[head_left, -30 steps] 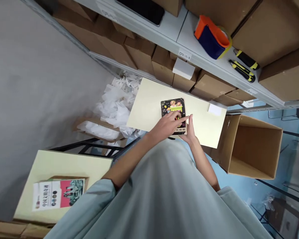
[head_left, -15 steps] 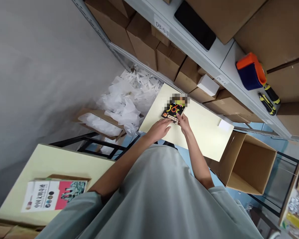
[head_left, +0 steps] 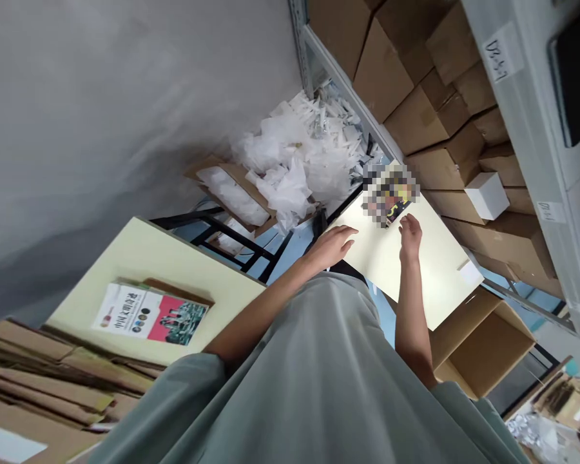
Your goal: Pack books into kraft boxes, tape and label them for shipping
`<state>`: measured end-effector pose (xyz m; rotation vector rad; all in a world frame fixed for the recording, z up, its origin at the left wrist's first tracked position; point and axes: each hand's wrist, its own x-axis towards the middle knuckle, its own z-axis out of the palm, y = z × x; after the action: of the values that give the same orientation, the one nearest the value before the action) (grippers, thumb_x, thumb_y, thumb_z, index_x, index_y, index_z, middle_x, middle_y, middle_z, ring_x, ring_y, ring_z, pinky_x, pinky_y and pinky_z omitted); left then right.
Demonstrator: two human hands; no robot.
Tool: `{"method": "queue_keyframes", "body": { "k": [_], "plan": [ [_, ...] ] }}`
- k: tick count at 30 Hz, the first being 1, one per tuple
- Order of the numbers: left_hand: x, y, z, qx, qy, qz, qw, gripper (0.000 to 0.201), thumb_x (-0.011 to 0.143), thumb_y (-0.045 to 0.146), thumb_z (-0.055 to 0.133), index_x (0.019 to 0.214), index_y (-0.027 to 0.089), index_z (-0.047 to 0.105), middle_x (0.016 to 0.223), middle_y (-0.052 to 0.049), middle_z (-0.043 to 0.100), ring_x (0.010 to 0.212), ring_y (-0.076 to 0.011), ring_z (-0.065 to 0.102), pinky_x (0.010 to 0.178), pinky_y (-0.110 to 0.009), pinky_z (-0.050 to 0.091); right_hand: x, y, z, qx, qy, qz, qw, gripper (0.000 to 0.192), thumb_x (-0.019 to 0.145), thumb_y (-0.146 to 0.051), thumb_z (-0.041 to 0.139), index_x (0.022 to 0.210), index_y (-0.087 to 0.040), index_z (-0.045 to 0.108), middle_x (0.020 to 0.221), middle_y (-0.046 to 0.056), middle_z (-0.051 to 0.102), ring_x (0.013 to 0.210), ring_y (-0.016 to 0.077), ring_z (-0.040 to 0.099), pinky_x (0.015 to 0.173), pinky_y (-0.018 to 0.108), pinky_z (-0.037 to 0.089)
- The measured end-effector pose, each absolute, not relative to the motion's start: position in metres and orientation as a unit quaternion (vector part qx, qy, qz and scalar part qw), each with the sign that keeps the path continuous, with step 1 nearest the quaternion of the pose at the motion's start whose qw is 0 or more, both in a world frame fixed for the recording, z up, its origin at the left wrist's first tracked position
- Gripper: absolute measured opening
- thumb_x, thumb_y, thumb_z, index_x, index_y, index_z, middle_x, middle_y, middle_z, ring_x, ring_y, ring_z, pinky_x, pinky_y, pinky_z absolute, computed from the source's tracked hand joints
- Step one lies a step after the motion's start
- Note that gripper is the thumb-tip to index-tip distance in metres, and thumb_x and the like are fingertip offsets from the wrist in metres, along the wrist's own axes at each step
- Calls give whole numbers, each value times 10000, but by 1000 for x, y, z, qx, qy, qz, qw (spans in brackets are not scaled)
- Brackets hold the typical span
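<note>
Book (head_left: 394, 202): mostly pixelated. Right hand (head_left: 410, 237): contact unclear. Phone (head_left: 579, 77): cut off.

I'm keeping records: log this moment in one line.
left hand: open, off book | right hand: beside book, touch unclear | book: on table

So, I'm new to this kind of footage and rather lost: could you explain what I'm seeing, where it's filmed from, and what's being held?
No machine here, just a person working bare-handed. The camera is worn on the head, looking forward and down, so the grey-green clothing below is the wearer's own. The left hand is open at the near edge of a pale table, apparently holding nothing. The right hand is beside a dark book lying there; I can't tell whether they touch, and blocky blurring hides much of the cover. A white slip lies near the table's right end. On another pale table, at the left, lies a white and pink book.
</note>
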<state>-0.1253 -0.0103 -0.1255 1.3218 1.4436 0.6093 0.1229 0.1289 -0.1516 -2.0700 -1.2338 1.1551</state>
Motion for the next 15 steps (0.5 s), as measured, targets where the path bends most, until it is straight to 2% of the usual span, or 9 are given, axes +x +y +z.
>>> {"method": "queue_keyframes", "body": {
  "k": [3,7,11,15],
  "plan": [
    [-144,-20,-136,498,636,274,522,408,1083,262,519,1443,201,702,1457,-119,742,1380,-296,689,1223,-459,536,101,126,-137,-688,-534,440,217,507,939,-582,674,1295,-221,702,1412,146,728,1341,266,686,1184,514,541],
    [-159,-29,-154,447,675,282,516,416,1072,286,532,1441,210,708,1441,-121,750,1353,-320,699,1181,-474,559,54,133,-131,-589,-615,502,153,523,978,-654,695,1285,-232,739,1374,146,760,1332,295,697,1176,503,561],
    [-170,-41,-181,408,715,271,498,424,1062,333,544,1424,202,722,1414,-145,762,1282,-345,729,1136,-483,571,10,150,-144,-514,-666,533,92,536,1015,-706,658,1277,-249,757,1349,128,780,1295,298,728,1168,496,580],
    [-181,-53,-233,343,750,284,489,394,1042,370,576,1365,225,749,1393,-131,781,1259,-351,735,1134,-485,564,-23,176,-175,-433,-745,507,9,511,1086,-645,591,1364,-244,742,1349,108,780,1274,308,744,1175,533,578]
  ]
}}
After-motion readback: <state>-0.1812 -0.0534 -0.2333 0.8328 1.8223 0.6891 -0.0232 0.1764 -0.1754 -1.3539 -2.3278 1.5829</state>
